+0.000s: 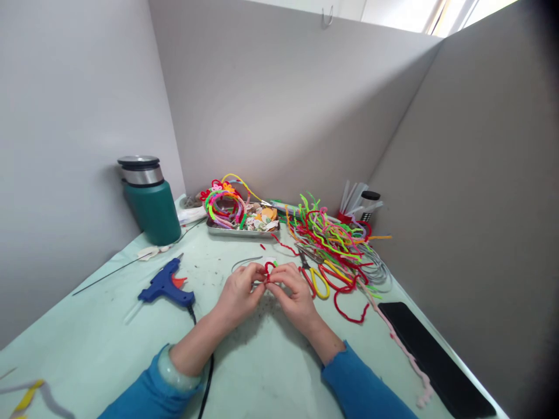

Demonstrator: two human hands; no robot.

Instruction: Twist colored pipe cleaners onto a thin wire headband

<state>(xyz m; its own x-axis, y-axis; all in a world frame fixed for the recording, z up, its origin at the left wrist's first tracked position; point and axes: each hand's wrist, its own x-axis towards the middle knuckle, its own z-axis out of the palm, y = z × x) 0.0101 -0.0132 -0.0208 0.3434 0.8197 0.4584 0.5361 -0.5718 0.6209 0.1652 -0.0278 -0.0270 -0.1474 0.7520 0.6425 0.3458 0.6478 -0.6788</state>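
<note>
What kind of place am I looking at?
Probably a craft workstation: a blue glue gun, a tangle of pipe cleaners and scissors lie on the partitioned table.

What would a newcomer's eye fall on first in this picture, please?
Probably the bright tangle of fuzzy strands, heaped towards the back right of the table. Next, the tall green bottle on the left. In the middle, the left hand and right hand pinch a small red loop.

Left hand (241,291), right hand (294,295), pinching close together
</note>
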